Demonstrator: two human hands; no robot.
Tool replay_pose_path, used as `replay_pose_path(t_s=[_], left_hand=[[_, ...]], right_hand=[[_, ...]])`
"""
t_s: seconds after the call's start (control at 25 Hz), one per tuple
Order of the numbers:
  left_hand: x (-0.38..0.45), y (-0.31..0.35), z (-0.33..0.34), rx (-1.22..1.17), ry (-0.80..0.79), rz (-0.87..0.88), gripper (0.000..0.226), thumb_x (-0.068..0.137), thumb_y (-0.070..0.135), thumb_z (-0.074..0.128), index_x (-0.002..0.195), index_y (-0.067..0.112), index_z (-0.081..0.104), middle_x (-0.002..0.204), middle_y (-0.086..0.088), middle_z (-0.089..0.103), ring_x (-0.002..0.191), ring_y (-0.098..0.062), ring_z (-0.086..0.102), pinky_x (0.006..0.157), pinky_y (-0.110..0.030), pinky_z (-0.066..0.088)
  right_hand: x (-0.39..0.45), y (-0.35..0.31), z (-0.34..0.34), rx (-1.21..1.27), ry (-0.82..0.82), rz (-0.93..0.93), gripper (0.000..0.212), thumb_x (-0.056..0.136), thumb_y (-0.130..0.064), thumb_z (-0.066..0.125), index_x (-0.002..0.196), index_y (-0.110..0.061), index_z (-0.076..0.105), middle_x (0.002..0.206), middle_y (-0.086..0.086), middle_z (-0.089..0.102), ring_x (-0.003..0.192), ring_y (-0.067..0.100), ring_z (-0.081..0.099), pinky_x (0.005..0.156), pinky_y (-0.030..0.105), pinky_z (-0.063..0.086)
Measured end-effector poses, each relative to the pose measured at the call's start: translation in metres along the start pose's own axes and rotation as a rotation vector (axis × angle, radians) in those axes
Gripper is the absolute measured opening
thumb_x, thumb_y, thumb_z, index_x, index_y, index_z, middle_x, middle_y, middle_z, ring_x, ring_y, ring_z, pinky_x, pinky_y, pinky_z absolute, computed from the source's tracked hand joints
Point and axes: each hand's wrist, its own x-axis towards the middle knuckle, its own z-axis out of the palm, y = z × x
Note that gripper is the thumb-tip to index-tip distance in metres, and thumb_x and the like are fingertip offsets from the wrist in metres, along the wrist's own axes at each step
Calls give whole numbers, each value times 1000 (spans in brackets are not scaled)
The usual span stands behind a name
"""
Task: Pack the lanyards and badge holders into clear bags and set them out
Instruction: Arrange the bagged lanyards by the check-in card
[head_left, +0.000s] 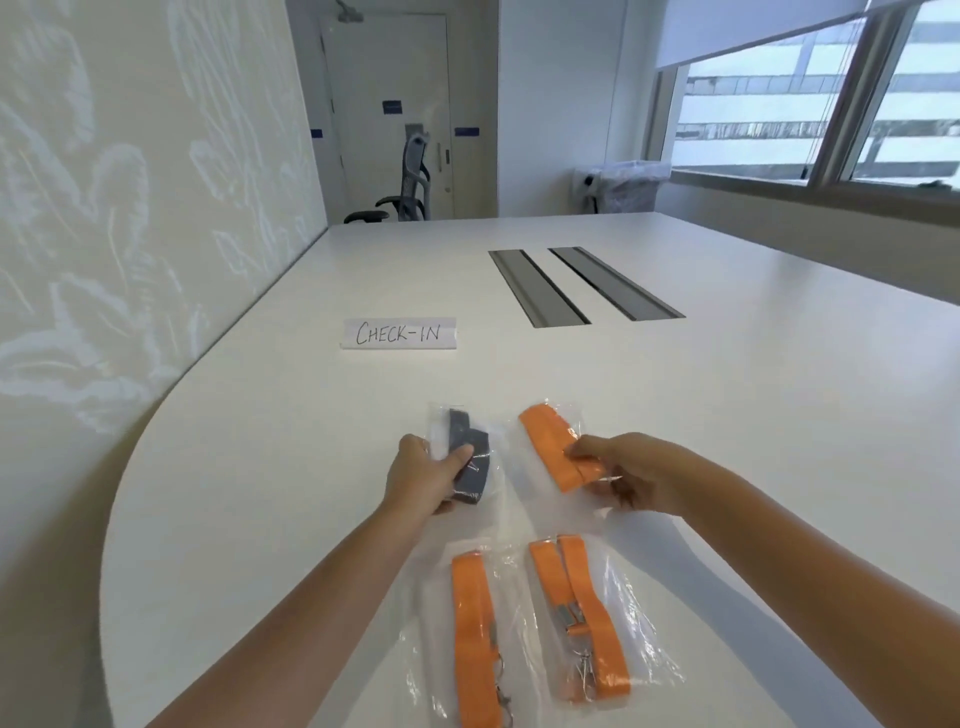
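left hand (423, 480) grips grey-lanyard bag (465, 457) | right hand (631, 475) pinches orange-lanyard bag (558, 447) | light, floppy, slippery film: probably best held by edges

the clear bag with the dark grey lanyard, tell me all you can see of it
The clear plastic bag with the dark grey lanyard is thin and glossy, with a folded grey strap inside. It sits at the far left of four bags on the white table. The left hand grips its near end, thumb on top.
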Motion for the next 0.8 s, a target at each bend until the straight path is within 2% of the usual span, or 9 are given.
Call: replay_pose_path(t_s=[0.08, 0.16, 0.28, 0.36, 0.4, 0.52, 0.64, 0.72, 0.8], left_hand=[[17, -2, -13, -195, 26, -45, 41, 83, 30, 66, 106, 7, 42, 103, -10, 53, 85, -25, 56, 50, -27, 45], [46, 0, -34, -233, 71, -40, 43, 83, 31, 66, 108, 3, 45, 115, -18, 55, 84, -27, 56, 49, -28, 45], [90, 3, -71, -86, 239, 9, 48, 83, 34, 65, 109, -1, 45, 116, -21, 56, 88, -32, 57, 60, -37, 52], [114, -5, -95, 60, 353, 11, 51, 83, 38, 64, 112, 1, 45, 113, -20, 57, 97, -36, 59, 78, -41, 50], [123, -10, -103, 104, 380, 10, 50, 83, 38, 63, 113, 2, 45, 113, -18, 58, 99, -36, 58, 79, -39, 48], [148, -23, -121, 33, 364, 36, 44, 85, 33, 63, 114, 5, 47, 115, -16, 56, 94, -33, 58, 55, -29, 46], [170, -26, -131, -67, 368, 67, 39, 84, 26, 65, 114, 5, 49, 114, -15, 53, 86, -28, 55, 33, -20, 43], [189, -29, -136, -76, 373, 97, 40, 84, 26, 65, 114, 5, 50, 114, -18, 55, 93, -32, 58, 45, -27, 50], [207, -31, -138, -68, 372, 121, 41, 84, 27, 66, 114, 4, 51, 114, -20, 57, 98, -36, 60, 67, -43, 55]], right_hand=[[7, -5, 7, 158, -56, 0, 25, 73, -29, 75, 85, -15, 57, 56, -3, 61, 52, 10, 60, 47, 21, 41], [21, -19, 20, 216, -73, -20, 28, 72, -31, 76, 87, -15, 59, 57, -2, 63, 57, 10, 60, 55, 23, 46], [52, -45, 51, 252, -67, -64, 26, 75, -31, 74, 89, -14, 61, 65, -1, 65, 66, 12, 61, 73, 29, 48], [77, -61, 83, 253, -61, -82, 23, 79, -28, 72, 89, -11, 60, 68, 1, 63, 64, 12, 60, 71, 27, 50], [89, -67, 98, 258, -53, -87, 22, 80, -26, 71, 90, -9, 59, 68, 2, 61, 62, 12, 59, 67, 25, 53], [122, -85, 137, 279, -49, -127, 22, 81, -19, 71, 90, -4, 59, 75, 8, 60, 62, 15, 58, 59, 24, 56], [147, -103, 163, 327, -55, -148, 20, 82, -15, 71, 88, -1, 57, 81, 12, 58, 65, 18, 58, 65, 28, 57], [162, -112, 175, 322, -53, -139, 20, 81, -13, 71, 83, -1, 55, 79, 13, 56, 64, 19, 58, 69, 32, 57], [174, -119, 183, 291, -47, -127, 21, 81, -13, 72, 77, -2, 54, 76, 12, 55, 61, 20, 59, 72, 33, 56]])
